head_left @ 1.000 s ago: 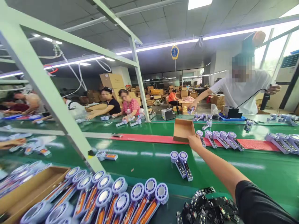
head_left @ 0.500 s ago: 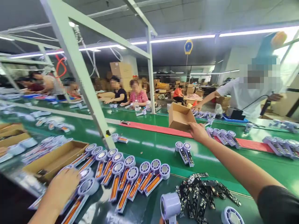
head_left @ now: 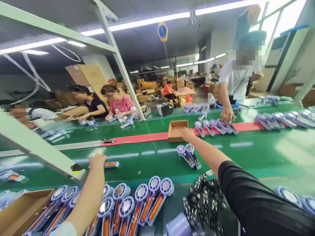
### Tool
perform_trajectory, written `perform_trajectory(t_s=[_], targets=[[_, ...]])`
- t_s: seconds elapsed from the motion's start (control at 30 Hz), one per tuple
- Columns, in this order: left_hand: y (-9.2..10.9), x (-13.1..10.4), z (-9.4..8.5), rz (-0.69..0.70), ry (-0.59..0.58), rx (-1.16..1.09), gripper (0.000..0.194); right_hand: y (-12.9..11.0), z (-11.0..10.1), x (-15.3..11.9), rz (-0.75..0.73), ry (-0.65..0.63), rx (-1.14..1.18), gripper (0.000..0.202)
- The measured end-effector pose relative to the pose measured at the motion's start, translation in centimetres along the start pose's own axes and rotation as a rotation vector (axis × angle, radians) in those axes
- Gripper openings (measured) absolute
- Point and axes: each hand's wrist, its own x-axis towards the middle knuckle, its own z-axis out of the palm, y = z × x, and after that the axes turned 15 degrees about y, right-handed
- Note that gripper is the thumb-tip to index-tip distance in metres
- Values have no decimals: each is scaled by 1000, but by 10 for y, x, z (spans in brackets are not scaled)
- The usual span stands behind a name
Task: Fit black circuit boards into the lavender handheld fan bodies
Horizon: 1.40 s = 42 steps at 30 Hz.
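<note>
My right hand grips the right rim of an open cardboard box, which rests over the red strip on the green conveyor. To the left, my left hand is closed over the round head of a lilac handheld fan; its handle with orange inside sticks out to the right. Two lilac fans with black circuit boards lie just below my right hand. Several fans with orange-filled handles are lined up at the near edge, beside a pile of black circuit boards.
A pale metal post slants across the left side. Another cardboard box sits at lower left. Across the conveyor, a co-worker's hand reaches to a row of fans. Other people sit along the far side.
The view has swung right. My left hand has moved from the near fans to the fan on the conveyor. My right hand's box, tilted before, now sits level. The co-worker's hand has moved over the fans.
</note>
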Motion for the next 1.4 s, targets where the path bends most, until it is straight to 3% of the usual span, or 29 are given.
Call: perform_trajectory(t_s=[0.13, 0.23, 0.3, 0.33, 0.37, 0.43, 0.5, 0.53, 0.6, 0.7, 0.8, 0.97, 1.1, 1.23, 1.33, 1.4], targets=[[-90, -104, 26, -167, -58, 106, 33, 18, -24, -26, 42, -57, 130, 41], [-140, -186, 37, -251, -119, 152, 33, 46, -76, -70, 17, -91, 242, 40], [-158, -223, 43, -219, -75, 98, 43, 60, -123, -119, -139, -52, 384, 34], [-163, -234, 47, -170, 3, 28, 47, 64, -146, -149, -135, -70, 450, 30], [-165, -241, 51, -150, 44, -29, 50, 65, -166, -181, -101, -124, 521, 26], [-162, -245, 59, -151, 76, -112, 49, 62, -188, -246, -2, -349, 682, 20], [-155, -241, 65, -179, 53, -128, 45, 51, -182, -302, 139, -560, 759, 18], [-151, -240, 68, -174, 58, -122, 41, 41, -170, -325, 212, -592, 757, 22], [-145, -239, 74, -160, 85, -78, 33, 15, -137, -358, 345, -526, 677, 32], [-139, -249, 88, -177, 112, 18, 28, -30, -93, -380, 386, -422, 490, 45], [-137, -265, 101, -169, 108, 78, 32, -54, -73, -390, 299, -465, 272, 47], [-137, -292, 103, -227, 144, 187, 40, -31, -77, -416, 278, -464, 115, 32], [-139, -302, 109, -307, 95, 224, 41, -8, -88, -442, 305, -473, 50, 43], [-146, -305, 133, -312, -11, 194, 45, -1, -96, -454, 393, -376, 83, 57], [-155, -306, 155, -266, -10, 228, 47, 2, -93, -451, 537, -248, 120, 63], [-161, -308, 166, -231, 12, 237, 48, 4, -87, -444, 603, -270, 136, 60]])
